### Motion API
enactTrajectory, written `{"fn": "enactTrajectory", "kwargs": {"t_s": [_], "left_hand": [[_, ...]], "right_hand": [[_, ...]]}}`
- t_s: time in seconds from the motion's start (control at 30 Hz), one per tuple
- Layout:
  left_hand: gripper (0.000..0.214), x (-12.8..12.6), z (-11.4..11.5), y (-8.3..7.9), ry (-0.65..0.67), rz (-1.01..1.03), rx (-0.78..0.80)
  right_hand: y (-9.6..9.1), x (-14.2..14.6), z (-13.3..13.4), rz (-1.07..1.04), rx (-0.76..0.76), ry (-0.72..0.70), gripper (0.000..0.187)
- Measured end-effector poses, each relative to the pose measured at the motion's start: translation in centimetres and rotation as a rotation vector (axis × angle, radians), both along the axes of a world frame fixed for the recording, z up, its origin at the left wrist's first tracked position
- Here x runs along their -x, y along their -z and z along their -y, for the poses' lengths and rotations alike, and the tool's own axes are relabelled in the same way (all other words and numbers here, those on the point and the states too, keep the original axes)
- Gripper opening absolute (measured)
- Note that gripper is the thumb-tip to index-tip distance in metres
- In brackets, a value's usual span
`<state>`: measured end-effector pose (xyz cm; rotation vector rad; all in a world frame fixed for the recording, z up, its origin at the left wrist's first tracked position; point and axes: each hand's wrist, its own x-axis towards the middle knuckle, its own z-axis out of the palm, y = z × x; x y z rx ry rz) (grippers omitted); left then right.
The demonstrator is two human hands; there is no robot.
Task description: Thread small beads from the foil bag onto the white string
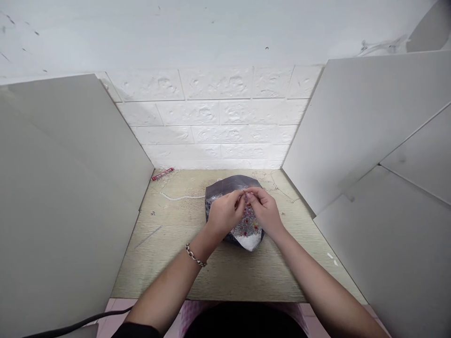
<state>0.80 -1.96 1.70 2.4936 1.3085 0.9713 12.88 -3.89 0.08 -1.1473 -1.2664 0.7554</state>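
My left hand (225, 212) and my right hand (263, 209) meet fingertip to fingertip over a dark shallow tray (225, 187) that holds many small coloured and white beads (248, 231). Both hands are pinched closed around something tiny that I cannot make out. A chain bracelet (194, 256) sits on my left wrist. The hands hide the middle of the tray.
A pale wooden tabletop (176, 244) is boxed in by grey panels left (70, 188) and right (369, 155) and a white brick wall behind. A strand of white beads (181, 197) lies left of the tray, a small red packet (162, 174) at the back left, thin wire (275, 185) at the back right.
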Motion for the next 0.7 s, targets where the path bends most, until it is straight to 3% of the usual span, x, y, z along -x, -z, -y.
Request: {"fn": "enactTrajectory", "kwargs": {"t_s": [0.17,0.27,0.43,0.7], "left_hand": [[0.022,-0.03,-0.07,0.05,0.021,0.109,0.095],[0.024,-0.04,-0.3,-0.06,0.059,0.245,0.244],[0.029,-0.09,-0.83,-0.47,0.155,0.451,0.516],[0.032,-0.03,-1.0,-0.75,0.185,0.52,0.677]], "right_hand": [[0.02,0.08,0.33,0.178,-0.122,0.088,0.017],[-0.09,-0.07,0.38,0.24,-0.158,0.118,0.017],[-0.23,-0.12,0.41,0.255,-0.143,0.122,0.019],[-0.5,-0.35,0.34,0.252,-0.16,0.092,0.018]]}}
